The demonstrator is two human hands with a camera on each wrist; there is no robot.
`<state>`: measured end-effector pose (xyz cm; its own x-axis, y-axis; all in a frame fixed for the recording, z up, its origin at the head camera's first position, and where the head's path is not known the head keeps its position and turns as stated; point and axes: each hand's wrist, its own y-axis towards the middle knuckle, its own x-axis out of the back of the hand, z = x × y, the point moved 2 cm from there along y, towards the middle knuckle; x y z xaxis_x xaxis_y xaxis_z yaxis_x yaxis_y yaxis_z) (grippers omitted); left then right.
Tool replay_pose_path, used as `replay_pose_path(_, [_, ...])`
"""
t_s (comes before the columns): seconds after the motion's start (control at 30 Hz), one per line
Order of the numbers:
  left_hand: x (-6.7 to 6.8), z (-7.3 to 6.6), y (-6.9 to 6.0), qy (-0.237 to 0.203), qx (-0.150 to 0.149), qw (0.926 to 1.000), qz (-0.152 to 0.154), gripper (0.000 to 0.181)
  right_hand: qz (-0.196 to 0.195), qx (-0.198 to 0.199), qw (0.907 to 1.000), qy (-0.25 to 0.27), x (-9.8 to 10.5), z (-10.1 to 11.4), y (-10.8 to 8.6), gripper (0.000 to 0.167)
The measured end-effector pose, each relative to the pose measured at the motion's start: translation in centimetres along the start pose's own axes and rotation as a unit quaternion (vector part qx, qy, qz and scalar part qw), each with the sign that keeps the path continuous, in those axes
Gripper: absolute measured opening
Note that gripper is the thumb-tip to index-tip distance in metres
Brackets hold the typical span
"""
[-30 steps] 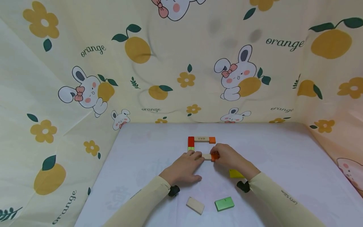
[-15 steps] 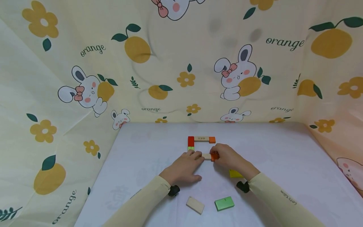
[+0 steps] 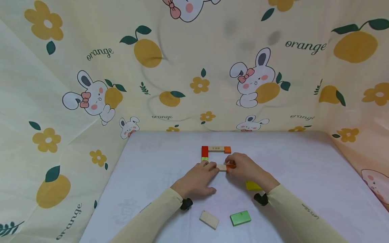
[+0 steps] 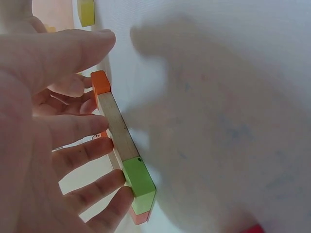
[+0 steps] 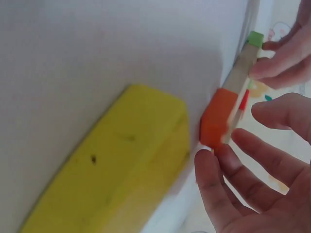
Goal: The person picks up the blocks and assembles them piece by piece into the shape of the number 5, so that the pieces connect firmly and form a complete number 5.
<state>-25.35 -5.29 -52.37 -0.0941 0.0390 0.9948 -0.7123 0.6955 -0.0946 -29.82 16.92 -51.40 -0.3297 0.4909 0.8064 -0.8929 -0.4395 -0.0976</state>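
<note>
My left hand [image 3: 197, 179] spreads over the front row of blocks. In the left wrist view its fairly straight fingertips [image 4: 104, 145] touch the far side of a plain wooden block [image 4: 118, 126] and a light-green block [image 4: 141, 182], with the thumb apart. An orange block [image 5: 218, 116] lies at the row's right end. Fingertips of my right hand [image 5: 262, 179] touch its outer end and edge; the thumb seems apart from it. From above, that hand [image 3: 244, 167] partly covers the orange block. Behind stands a row with a red block [image 3: 205, 151], a marked wooden block [image 3: 216, 148] and an orange block [image 3: 227, 150].
A yellow block [image 3: 253, 185] lies under my right forearm. Closer to me are a loose wooden block [image 3: 209, 220] and a green block [image 3: 240, 218]. The white tabletop [image 3: 164, 148] meets a printed cloth backdrop [image 3: 182, 77].
My right hand has shifted very slightly at the orange block, and less of that block shows in the head view. The left hand and the other blocks have stayed in place.
</note>
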Motion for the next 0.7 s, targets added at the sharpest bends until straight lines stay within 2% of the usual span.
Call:
replay_pose_path(0.17, [0.0, -0.1, 0.1, 0.0, 0.003, 1.0, 0.003, 0.073, -0.008, -0.006, 1.0, 0.0, 1.0, -0.3, -0.5, 0.029])
replay_pose_path(0.37, [0.1, -0.1, 0.0, 0.0, 0.006, 1.0, 0.005, 0.072, -0.029, 0.022, 0.9993, -0.011, 3.2, 0.1, -1.7, 0.032])
replay_pose_path(0.7, [0.1, -0.2, -0.1, 0.0, 0.006, 1.0, 0.006, 0.073, -0.046, 0.042, 0.9973, -0.039, 6.1, 0.3, -4.4, 0.026])
